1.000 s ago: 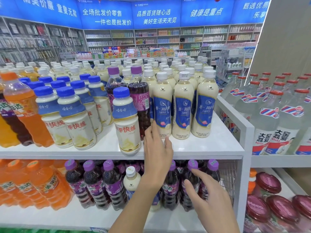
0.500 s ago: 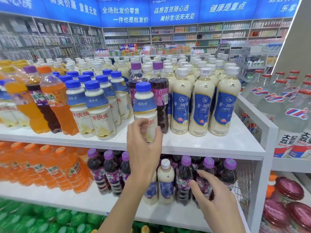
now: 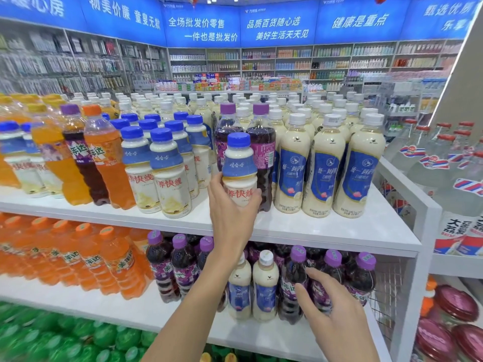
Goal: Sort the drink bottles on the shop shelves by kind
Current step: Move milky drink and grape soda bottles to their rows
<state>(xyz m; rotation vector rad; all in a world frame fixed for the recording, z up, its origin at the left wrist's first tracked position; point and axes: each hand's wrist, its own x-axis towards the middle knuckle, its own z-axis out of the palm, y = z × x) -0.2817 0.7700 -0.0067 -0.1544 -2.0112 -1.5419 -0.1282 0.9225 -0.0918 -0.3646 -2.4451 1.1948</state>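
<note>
The left hand (image 3: 230,207) now has its fingers wrapped around the lower half of a blue-capped milk drink bottle (image 3: 239,163). One second ago this hand was open at the front edge of the upper shelf (image 3: 326,231), below the bottle and holding nothing, so the grasp is new. The bottle stands upright near the front of the shelf, just before two purple-capped grape soda bottles (image 3: 262,150). It is apart from the group of the same blue-capped bottles (image 3: 167,173) on its left, and the tall white-capped milk tea bottles (image 3: 321,173) are on its right. Its base is hidden by the hand, so it cannot be told if it is lifted.

The right hand (image 3: 337,317) stays at the lower shelf (image 3: 130,312), its fingers lightly bent against a grape soda bottle (image 3: 292,278); whether they really hold it cannot be told.

The stray bottle probably goes left to its own kind. The two grape sodas behind it and the two milk tea bottles (image 3: 264,286) below also look misplaced.
</note>
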